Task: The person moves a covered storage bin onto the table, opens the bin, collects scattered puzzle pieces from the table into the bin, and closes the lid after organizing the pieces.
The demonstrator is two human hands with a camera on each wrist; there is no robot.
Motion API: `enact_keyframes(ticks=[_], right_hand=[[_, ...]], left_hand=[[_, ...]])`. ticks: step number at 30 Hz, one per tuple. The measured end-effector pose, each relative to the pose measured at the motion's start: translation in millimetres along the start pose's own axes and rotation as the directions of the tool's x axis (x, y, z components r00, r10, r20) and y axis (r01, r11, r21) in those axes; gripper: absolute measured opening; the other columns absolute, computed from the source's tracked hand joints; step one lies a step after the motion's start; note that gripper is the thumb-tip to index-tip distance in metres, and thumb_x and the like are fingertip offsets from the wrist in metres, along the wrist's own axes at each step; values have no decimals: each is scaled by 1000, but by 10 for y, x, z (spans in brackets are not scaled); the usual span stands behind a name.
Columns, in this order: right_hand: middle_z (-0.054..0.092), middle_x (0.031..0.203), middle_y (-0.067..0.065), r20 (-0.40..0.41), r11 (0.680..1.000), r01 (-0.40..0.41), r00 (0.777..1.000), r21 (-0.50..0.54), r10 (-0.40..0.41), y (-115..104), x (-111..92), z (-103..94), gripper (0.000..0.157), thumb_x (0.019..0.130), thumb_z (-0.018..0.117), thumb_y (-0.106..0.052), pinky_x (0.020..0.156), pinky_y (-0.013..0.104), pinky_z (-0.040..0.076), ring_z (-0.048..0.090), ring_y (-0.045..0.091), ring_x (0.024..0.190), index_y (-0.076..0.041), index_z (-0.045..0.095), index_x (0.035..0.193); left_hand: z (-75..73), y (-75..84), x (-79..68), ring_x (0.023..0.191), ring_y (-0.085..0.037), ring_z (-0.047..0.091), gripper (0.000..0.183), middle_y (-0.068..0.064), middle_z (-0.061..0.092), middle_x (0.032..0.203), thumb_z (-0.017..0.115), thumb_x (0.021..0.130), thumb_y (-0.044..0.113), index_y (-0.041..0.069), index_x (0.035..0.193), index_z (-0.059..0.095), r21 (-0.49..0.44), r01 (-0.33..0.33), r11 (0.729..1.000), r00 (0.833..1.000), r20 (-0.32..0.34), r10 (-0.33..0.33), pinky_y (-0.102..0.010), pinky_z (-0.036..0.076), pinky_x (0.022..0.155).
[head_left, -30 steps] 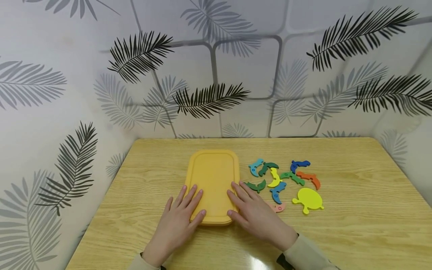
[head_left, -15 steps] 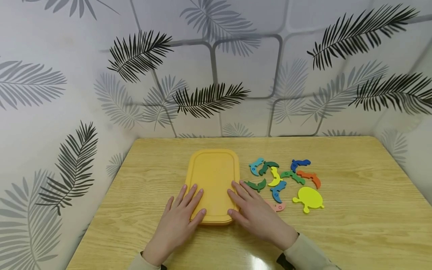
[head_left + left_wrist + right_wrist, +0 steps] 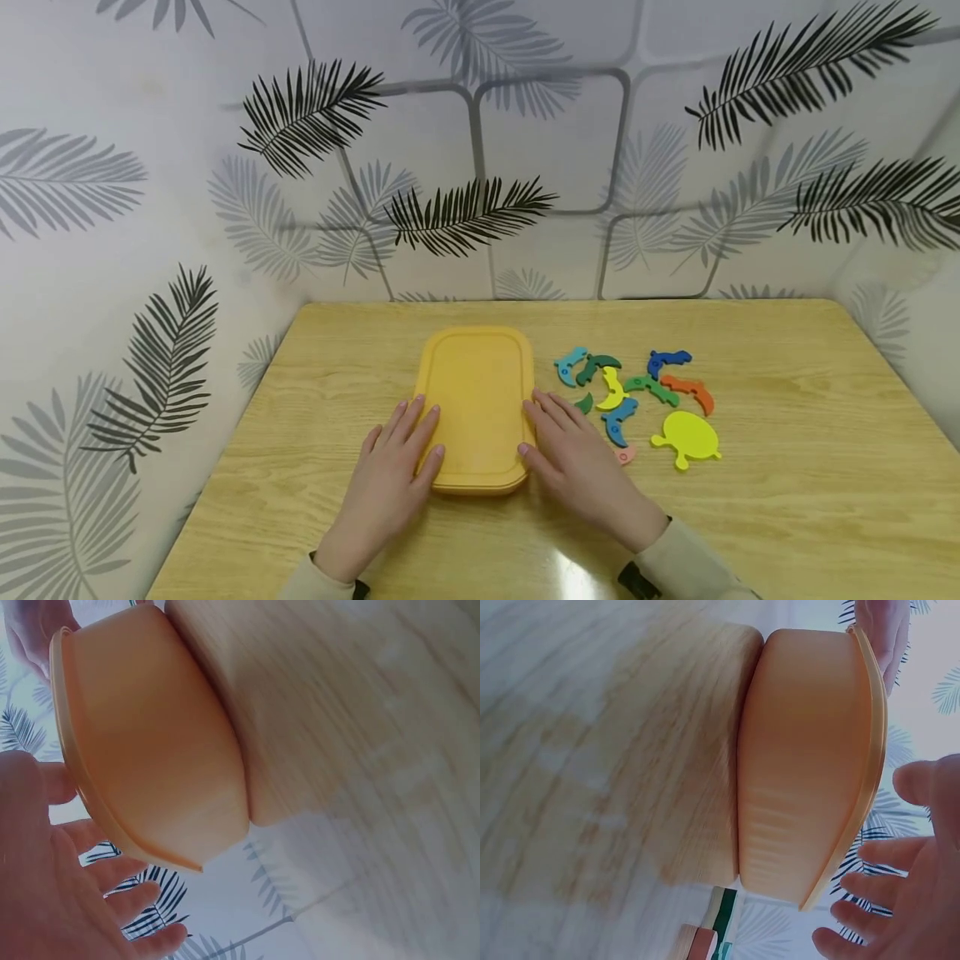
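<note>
A yellow-orange plastic box (image 3: 478,400) with a flat lid stands on the table, its long side pointing away from me. My left hand (image 3: 393,471) is at the box's left edge, fingers loosely extended and fingertips at the lid's rim. At the opposite edge is my right hand (image 3: 573,458), also with its fingers extended and fingertips right at the rim. The left wrist view shows the left fingers (image 3: 124,874) beside the rim above the box's tapered side wall (image 3: 157,735). In the right wrist view, a gap shows between the right thumb (image 3: 913,782) and the rim.
Right of the box lie several flat coloured pieces, among them a yellow turtle-like one (image 3: 690,436), an orange one (image 3: 690,394) and a dark blue one (image 3: 666,362). My right hand partly hides a pink piece (image 3: 625,455) and a green one (image 3: 584,403). A patterned wall (image 3: 525,150) rises behind the table.
Both hands have moved apart, from lying partly over the lid to its left and right edges. The right hand now covers more of the green and pink pieces. The box stays in place.
</note>
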State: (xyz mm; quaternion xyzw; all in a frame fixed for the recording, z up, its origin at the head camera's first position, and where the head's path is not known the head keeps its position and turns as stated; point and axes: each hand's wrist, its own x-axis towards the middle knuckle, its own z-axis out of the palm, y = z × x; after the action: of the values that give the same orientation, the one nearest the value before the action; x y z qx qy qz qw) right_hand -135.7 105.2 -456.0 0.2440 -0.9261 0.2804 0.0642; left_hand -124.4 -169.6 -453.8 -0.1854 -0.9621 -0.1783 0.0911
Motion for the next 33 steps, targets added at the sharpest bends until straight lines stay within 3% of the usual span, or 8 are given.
enact_keyframes(ticks=[5,13,19,26,33], right_hand=[[33,157,10,-17,999,-32,999,0,32,10,7,-13,61,101,51,-44,112,52,27,28,31,143,-7,43,150],[28,159,12,14,1000,-26,1000,1,26,18,-35,15,70,98,53,-49,111,55,26,26,35,144,-6,39,151],[24,160,10,60,999,-51,997,7,51,8,-62,37,76,96,53,-57,111,56,27,24,34,145,-11,36,154],[21,161,9,91,997,-69,994,28,66,-10,-96,37,76,92,54,-62,109,55,32,22,31,146,-19,39,153],[20,161,12,99,999,-45,994,19,43,-15,-104,31,83,87,56,-68,108,57,32,23,33,145,-20,39,153]], left_hand=[[-12,-78,15,145,-31,25,56,-9,32,158,45,103,45,16,150,44,-4,-5,1000,1000,-14,5,-64,25,107],[-33,-232,-3,148,-29,17,66,-8,24,161,39,100,59,20,153,39,-31,-4,1000,997,74,6,-64,21,110],[-56,-309,-49,148,-30,17,69,-8,23,161,47,97,60,21,153,40,-58,-36,998,994,98,42,-63,22,110],[-75,-370,-81,149,-26,11,85,-7,13,164,53,87,71,26,156,32,-126,-32,991,979,194,56,-61,22,111],[-51,-386,-94,149,-28,10,93,-10,11,164,58,83,72,25,157,29,-147,-54,988,978,194,82,-62,22,110]])
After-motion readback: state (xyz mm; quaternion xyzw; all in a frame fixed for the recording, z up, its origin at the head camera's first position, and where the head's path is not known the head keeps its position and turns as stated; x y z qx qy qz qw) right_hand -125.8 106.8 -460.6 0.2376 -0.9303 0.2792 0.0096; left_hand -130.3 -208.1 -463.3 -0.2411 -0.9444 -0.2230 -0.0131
